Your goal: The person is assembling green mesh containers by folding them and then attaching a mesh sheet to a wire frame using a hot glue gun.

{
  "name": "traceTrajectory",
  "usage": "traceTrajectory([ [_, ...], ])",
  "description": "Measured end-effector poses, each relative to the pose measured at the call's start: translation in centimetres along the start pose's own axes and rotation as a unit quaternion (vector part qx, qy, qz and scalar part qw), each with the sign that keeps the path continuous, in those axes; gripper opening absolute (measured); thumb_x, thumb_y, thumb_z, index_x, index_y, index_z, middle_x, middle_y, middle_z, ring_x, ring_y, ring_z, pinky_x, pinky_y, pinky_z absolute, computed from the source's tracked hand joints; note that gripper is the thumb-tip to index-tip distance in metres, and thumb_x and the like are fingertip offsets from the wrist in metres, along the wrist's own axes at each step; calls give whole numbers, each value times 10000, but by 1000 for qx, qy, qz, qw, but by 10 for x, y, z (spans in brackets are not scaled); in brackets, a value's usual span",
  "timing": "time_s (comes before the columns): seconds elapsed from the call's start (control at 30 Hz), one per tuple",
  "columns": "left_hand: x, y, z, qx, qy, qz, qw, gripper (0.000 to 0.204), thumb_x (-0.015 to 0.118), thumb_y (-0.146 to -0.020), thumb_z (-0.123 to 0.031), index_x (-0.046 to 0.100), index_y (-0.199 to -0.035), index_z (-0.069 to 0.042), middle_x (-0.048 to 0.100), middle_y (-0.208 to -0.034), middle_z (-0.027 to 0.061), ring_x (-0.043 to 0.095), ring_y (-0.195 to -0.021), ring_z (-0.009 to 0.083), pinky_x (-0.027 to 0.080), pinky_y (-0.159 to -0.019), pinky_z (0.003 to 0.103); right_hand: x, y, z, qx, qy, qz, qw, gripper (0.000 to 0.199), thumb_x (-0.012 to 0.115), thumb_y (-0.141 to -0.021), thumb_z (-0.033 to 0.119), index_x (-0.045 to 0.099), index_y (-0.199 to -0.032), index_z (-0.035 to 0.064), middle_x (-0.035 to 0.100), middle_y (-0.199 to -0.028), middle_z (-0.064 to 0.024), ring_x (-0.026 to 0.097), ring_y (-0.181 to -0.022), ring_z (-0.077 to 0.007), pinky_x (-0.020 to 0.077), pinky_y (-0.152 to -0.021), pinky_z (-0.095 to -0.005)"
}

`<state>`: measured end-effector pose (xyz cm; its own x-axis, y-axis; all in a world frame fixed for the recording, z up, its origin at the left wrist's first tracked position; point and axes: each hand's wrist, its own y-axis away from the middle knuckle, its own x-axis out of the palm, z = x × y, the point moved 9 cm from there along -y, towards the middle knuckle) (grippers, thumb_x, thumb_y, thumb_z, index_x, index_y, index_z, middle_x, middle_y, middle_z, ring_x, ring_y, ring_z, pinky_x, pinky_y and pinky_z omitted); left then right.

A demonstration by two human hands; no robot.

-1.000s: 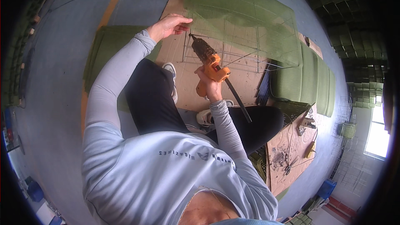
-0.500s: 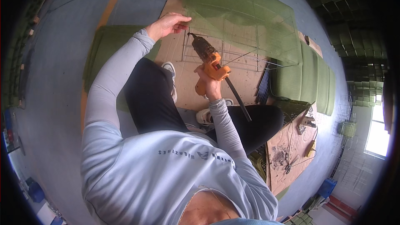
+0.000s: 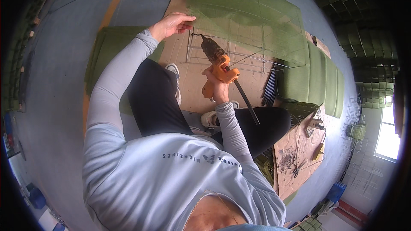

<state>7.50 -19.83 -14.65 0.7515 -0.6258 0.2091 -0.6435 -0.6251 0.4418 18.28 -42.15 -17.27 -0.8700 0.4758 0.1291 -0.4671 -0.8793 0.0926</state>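
My right hand grips an orange hot glue gun with a dark-crusted front. A long black glue stick pokes from its rear. From the nozzle a dark glue strand reaches a corner of the wire frame. Sheer green mesh is draped over this frame, which rests on brown cardboard. My left hand is closed at the mesh's near left edge, thumb and fingers pinching it just above the nozzle.
A stack of green mesh sheets lies left, and folded green mesh panels lie right. Black sticks sit beside them. Scissors and a yellow-handled tool are on a glue-spotted cardboard at my right knee.
The glue gun has shifted slightly right and down, and the glue strand from its nozzle now stretches longer. My left hand stays almost still at the mesh edge.
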Motion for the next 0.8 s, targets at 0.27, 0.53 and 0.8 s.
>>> traceTrajectory([
  [0.27, 0, 1, -2, -1, -2, 3, 1000, 169, 695, -818, -254, 568, -826, -142, 583, -792, -45, 615, -741, 97, 449, -634, 233, -5, 3, 3, 3, 0, -4, 1000, 127, 650, -701, 53, 573, -803, 54, 536, -791, 16, 504, -737, -100, 406, -661, -253],
  [0.53, 0, 2, -3, 4, 3, 3, 1000, 171, 698, -816, -255, 575, -833, -136, 588, -795, -41, 618, -745, 100, 454, -627, 233, -14, 3, 6, -3, -23, -24, 999, 128, 645, -707, 54, 567, -809, 52, 518, -796, 16, 493, -740, -100, 402, -668, -252],
  [0.8, 0, 1, -3, 6, 8, 9, 1000, 174, 702, -813, -251, 579, -839, -131, 593, -809, -27, 621, -766, 113, 456, -629, 240, -26, 5, 6, -1, -39, -43, 998, 101, 652, -705, 60, 585, -781, 60, 506, -836, 21, 487, -774, -94, 395, -690, -250],
])
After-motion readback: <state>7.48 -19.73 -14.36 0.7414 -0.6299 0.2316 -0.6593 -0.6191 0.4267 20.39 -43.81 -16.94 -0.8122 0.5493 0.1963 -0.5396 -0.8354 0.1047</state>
